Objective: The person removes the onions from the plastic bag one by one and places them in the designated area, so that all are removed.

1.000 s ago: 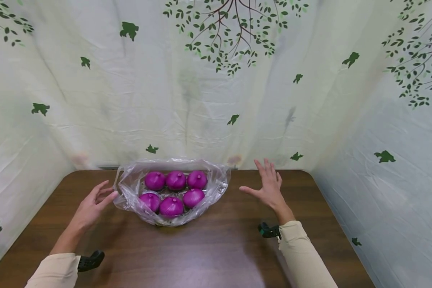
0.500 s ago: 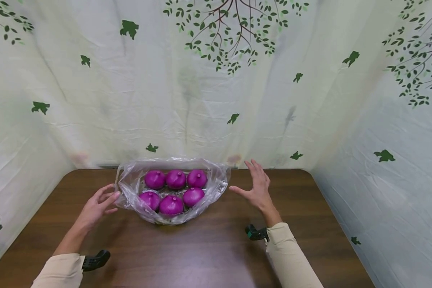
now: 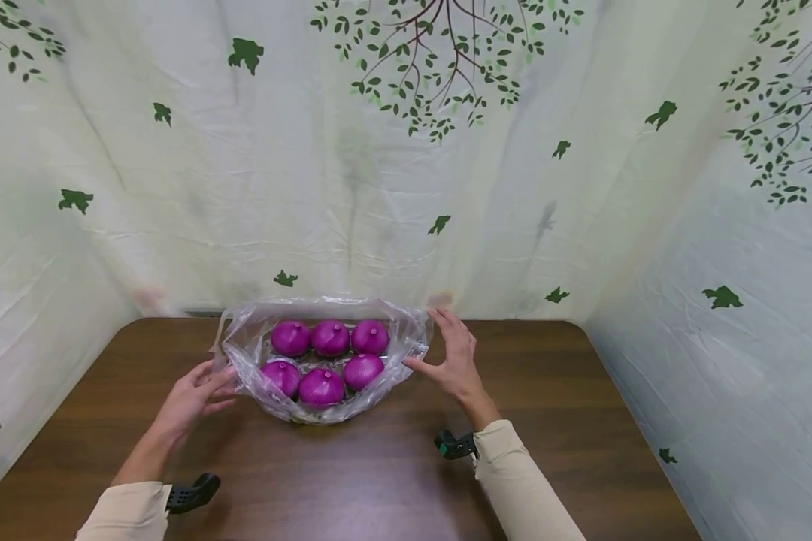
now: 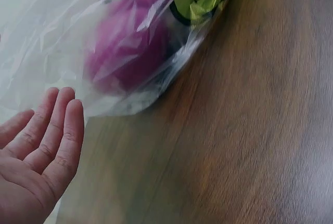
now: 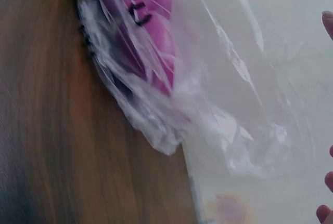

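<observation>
A clear plastic bag (image 3: 401, 353) stands with its mouth spread wide at the far side of the wooden table (image 3: 379, 481). Inside it, several purple onions (image 3: 322, 387) sit in two rows. My left hand (image 3: 192, 398) is at the bag's left side, fingertips right at the film; the left wrist view has its fingers (image 4: 62, 141) straight and close together beside the bag. At the opposite side, my right hand (image 3: 452, 364) has thumb and fingers spread around the bag's right edge. Only some fingertips (image 5: 327, 182) enter the right wrist view.
Dark letters and a yellow-green print (image 4: 200, 0) mark the bag's outside. A pale curtain (image 3: 379, 188) with leaf patterns hangs right behind the table's far edge and along both sides. Each wrist carries a black camera mount (image 3: 192, 494).
My right hand has moved left from over the table to the bag's right edge. My left hand has shifted slightly right against the bag's left side. The bag and onions have stayed put.
</observation>
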Motion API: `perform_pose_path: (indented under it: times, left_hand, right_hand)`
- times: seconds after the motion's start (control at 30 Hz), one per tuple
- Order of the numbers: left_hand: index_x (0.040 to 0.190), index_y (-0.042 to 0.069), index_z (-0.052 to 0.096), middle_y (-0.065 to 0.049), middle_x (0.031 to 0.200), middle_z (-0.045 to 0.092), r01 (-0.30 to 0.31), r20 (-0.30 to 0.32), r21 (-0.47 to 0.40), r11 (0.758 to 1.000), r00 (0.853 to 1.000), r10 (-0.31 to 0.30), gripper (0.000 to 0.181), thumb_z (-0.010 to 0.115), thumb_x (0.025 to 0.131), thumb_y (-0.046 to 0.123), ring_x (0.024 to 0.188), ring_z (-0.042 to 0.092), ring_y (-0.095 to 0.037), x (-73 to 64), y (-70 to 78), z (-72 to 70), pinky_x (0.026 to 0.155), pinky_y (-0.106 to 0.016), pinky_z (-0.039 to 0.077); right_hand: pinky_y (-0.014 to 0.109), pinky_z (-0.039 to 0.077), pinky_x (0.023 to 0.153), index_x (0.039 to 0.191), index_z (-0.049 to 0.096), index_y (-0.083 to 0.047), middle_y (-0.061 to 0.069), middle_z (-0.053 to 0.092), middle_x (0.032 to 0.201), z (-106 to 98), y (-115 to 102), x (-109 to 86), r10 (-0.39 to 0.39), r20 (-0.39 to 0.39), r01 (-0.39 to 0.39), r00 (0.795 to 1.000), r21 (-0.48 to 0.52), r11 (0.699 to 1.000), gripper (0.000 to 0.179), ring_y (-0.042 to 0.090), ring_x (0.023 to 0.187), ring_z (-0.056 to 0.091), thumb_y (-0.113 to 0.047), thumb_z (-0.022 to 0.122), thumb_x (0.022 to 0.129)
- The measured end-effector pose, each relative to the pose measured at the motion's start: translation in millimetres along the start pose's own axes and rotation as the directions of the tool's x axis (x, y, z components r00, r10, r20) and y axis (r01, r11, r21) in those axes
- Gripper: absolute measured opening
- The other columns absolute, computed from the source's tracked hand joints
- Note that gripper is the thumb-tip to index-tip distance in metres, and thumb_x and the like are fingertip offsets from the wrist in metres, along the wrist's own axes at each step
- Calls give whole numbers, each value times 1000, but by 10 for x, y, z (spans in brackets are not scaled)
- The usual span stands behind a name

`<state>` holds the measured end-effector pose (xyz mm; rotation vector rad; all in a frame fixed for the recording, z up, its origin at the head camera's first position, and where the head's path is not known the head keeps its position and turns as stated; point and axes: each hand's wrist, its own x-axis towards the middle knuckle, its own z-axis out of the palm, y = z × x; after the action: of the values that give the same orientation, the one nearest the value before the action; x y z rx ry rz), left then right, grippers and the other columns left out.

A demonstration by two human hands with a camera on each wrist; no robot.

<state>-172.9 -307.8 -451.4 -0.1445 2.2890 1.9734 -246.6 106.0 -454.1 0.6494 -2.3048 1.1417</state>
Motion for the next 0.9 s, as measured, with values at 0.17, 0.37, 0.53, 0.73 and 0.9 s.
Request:
perform_pose_path:
  times: [0.17, 0.37, 0.53, 0.73, 0.9]
  left_hand:
    - [143, -16, 18, 15, 93, 59, 32, -8, 10, 999, 999, -32, 73, 51, 100, 34, 83, 64, -2, 30, 18, 34, 80, -22, 54]
    - [142, -17, 20, 12, 89, 61, 72, -14, -42, 996, 997, -73, 73, 52, 99, 34, 80, 64, -2, 76, 18, 87, 79, -18, 53]
    - [141, -15, 26, 12, 86, 61, 77, -54, -96, 992, 995, -83, 69, 56, 98, 30, 77, 63, -2, 82, 29, 119, 78, -20, 54]
    - [116, 0, 53, 9, 84, 60, 76, -95, -130, 989, 992, -89, 41, 63, 93, 32, 75, 61, -5, 67, 43, 110, 78, -23, 54]
    - [111, 5, 57, 8, 83, 60, 97, -103, -97, 991, 989, -106, 38, 63, 92, 37, 74, 61, -5, 47, 47, 100, 77, -21, 54]
  right_hand:
    - [58, 22, 102, 136, 49, -4, 16, 43, 142, 109, -35, 11, -39, 6, 39, 999, 17, 999, 95, 35, 130, 37, -71, 67, 72]
    - [55, 23, 103, 135, 50, -7, 17, 45, 139, 228, -78, 11, -61, 25, 61, 998, 17, 998, 85, 32, 129, 39, -40, 85, 64]
    - [54, 24, 102, 134, 51, -9, 18, 46, 138, 315, -116, 20, -81, 33, 81, 996, 16, 997, 85, 32, 128, 40, -35, 88, 62]
    - [54, 25, 103, 132, 52, -5, 18, 48, 137, 385, -156, 39, -89, 53, 88, 995, 30, 996, 84, 31, 127, 41, -36, 88, 63]
    - [54, 27, 103, 131, 53, -5, 17, 49, 135, 442, -188, 41, -95, 61, 92, 994, 44, 995, 81, 31, 127, 43, -32, 89, 63]
